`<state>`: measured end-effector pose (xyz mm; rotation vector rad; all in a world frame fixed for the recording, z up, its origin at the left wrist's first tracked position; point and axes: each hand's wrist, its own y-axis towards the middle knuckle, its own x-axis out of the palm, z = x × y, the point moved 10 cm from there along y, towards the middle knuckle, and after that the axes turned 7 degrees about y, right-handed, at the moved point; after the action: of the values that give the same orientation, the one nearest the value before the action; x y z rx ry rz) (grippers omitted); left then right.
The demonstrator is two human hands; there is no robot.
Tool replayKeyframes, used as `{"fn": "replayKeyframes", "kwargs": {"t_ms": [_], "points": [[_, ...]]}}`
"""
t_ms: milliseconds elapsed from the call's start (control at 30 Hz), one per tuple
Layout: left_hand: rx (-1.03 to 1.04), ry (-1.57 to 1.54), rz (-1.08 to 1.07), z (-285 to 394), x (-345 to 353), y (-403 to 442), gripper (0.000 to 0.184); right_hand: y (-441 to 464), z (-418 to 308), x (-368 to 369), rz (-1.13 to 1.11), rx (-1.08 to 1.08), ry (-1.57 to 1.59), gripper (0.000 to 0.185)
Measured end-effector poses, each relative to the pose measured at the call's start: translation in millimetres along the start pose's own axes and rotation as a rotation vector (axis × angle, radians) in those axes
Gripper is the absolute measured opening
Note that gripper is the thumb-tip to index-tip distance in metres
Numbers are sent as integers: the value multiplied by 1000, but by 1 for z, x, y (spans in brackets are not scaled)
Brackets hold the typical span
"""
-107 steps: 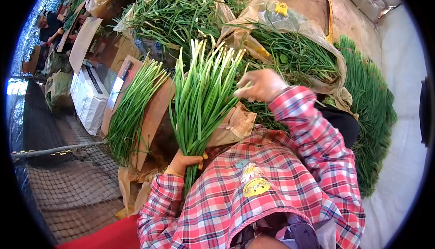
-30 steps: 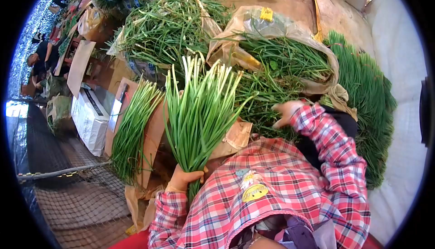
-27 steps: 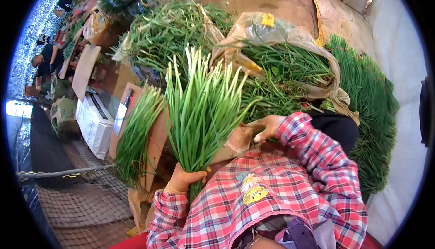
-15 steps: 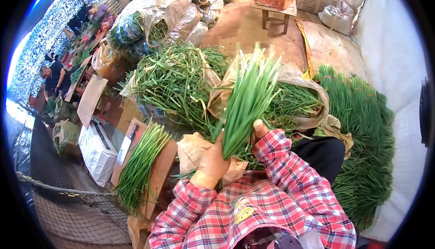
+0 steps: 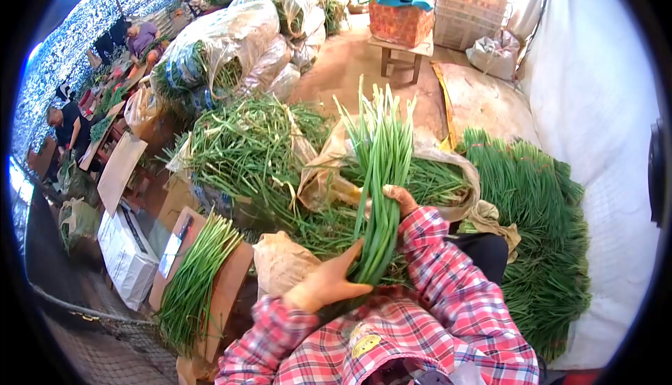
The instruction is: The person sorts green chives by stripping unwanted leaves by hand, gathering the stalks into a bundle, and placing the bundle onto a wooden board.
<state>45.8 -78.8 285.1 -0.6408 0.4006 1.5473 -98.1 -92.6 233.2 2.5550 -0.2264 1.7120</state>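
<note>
A bunch of garlic chives (image 5: 381, 175) stands upright in front of my chest, pale stem ends up and green leaves down. My right hand (image 5: 402, 201) is closed round its right side, about halfway up. Beside the lower leaves, my left hand (image 5: 330, 281) is open with thumb and fingers spread; whether it touches them is hard to tell. Behind the bunch lies an open bag of loose chives (image 5: 441, 182). To the left, a sorted pile of chives (image 5: 199, 273) rests on a cardboard sheet (image 5: 234, 280).
Neatly stacked chives (image 5: 525, 245) line my right side, next to a white sheet wall (image 5: 595, 140). A heap of loose greens (image 5: 245, 154) lies ahead left. A white box (image 5: 126, 255) stands left. Farther back are a stool (image 5: 402, 49) bearing a basket, and people at work.
My left hand has loosened from the leaves and spread open lower down. The bunch has turned more upright, with my right hand now wrapped on it. The whole view has shifted slightly.
</note>
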Motion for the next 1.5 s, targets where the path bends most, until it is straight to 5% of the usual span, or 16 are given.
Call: {"fn": "replayKeyframes", "kwargs": {"t_ms": [100, 167, 267, 400, 633, 733, 867, 1000, 1100, 1200, 1233, 1267, 1300, 1333, 1367, 1500], "points": [[-224, -611, -97, -47, -52, -26, 104, -24, -54, 40, 186, 60, -336, 53], [-26, -925, 354, -55, -122, -36, 114, -29, -68, 67, 168, 122, -605, 60], [42, -1132, 470, -62, -107, -6, 129, -38, -40, 87, 193, 328, -1039, 71], [279, -1504, 377, -74, -47, 23, 90, -62, 35, 74, 175, 544, -1730, 84], [282, -1606, 492, -77, -43, 13, 64, -84, 64, 54, 230, 476, -1611, 107], [170, -1553, 498, -82, -42, 11, 75, -66, 48, 87, 120, 161, -1438, 115], [243, -1643, 370, -58, -35, 12, 85, -54, 53, 81, 95, -3, -1277, 72], [242, -1403, 313, -42, -48, 8, 88, -64, 71, 75, 34, 54, -1244, 57], [209, -1423, 258, -45, -40, 14, 82, -69, 76, 50, 154, 216, -1075, 58], [176, -1485, 249, -41, -35, 15, 68, -63, 46, 77, 206, 528, -1424, 47], [181, -1461, 247, -38, -36, 16, 66, -52, 26, 78, 241, 427, -1469, 43], [183, -1451, 249, -33, -40, 16, 63, -32, 4, 113, 51, 64, -1592, 47], [194, -1442, 245, -22, -45, 15, 58, -18, -13, 131, 71, -122, -1351, 51], [178, -1440, 216, -18, -43, 16, 57, -7, -23, 148, 96, -169, -1403, 51], [163, -1436, 197, -17, -42, 17, 57, 3, -23, 186, -100, -422, -1699, 49], [150, -1470, 204, -14, -45, 16, 56, 57, -7, 153, 11, -166, -1590, 35]]}}
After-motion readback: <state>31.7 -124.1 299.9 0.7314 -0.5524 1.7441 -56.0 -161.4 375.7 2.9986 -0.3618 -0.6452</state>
